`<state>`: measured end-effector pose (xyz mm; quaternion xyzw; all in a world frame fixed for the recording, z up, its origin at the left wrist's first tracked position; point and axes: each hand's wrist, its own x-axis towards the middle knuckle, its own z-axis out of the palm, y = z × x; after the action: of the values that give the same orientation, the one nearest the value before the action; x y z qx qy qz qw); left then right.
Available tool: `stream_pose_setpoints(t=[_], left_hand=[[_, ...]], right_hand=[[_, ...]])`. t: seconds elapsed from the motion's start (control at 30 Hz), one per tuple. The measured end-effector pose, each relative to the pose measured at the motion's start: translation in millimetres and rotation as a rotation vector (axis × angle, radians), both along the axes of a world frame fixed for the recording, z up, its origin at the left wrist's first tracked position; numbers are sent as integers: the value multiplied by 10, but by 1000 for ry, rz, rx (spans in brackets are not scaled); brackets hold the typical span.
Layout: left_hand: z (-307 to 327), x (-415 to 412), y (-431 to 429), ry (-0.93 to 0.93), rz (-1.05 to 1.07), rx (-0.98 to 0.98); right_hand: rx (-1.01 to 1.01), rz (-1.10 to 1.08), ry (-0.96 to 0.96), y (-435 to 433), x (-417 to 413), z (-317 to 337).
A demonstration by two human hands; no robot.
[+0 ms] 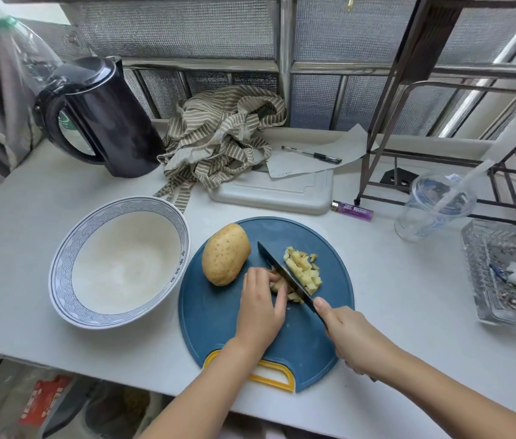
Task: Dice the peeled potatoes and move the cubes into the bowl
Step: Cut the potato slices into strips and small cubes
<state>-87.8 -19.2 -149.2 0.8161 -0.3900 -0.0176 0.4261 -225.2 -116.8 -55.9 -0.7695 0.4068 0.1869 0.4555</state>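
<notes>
On the board (pixel 323 245), the left hand (pixel 261 307) curls its fingers over uncut strips (pixel 277 285), steadying them for the knife (pixel 282 270), which the right hand (pixel 350 335) grips by the handle. Cubes (pixel 304 272) pile right of the blade. A whole potato (pixel 226 254) waits at the board's left edge, beside the bowl (pixel 60 264), which holds no cubes yet.

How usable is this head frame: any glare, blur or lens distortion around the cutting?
Head view: even daylight with only soft shadows; the knife and potato cubes are sharp; mild glare sits on the kettle lid; wide-angle distortion bows the counter and the metal rack; the glass tray at the right edge looks smeared.
</notes>
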Motion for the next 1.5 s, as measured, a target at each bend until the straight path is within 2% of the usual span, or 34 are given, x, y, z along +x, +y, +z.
stream_pose_setpoints(t=[0.27, 0.43, 0.57, 0.8, 1.17, 1.5], left_hand=[[-18, 2, -1, 0, -19, 21], [15, 5, -4, 20, -25, 23], [55, 5, 9, 61, -26, 18], [104, -21, 77, 88, -2, 4], [93, -13, 127, 117, 56, 19], [82, -24, 111, 97, 74, 19]], right_hand=[[32, -137, -169, 59, 52, -301], [302, -362, -199, -36, 8, -255], [388, -360, -207, -100, -62, -234], [300, -359, -239, 14, -161, -67], [157, -215, -231, 91, -224, -10], [153, -158, -199, 45, -208, -64]])
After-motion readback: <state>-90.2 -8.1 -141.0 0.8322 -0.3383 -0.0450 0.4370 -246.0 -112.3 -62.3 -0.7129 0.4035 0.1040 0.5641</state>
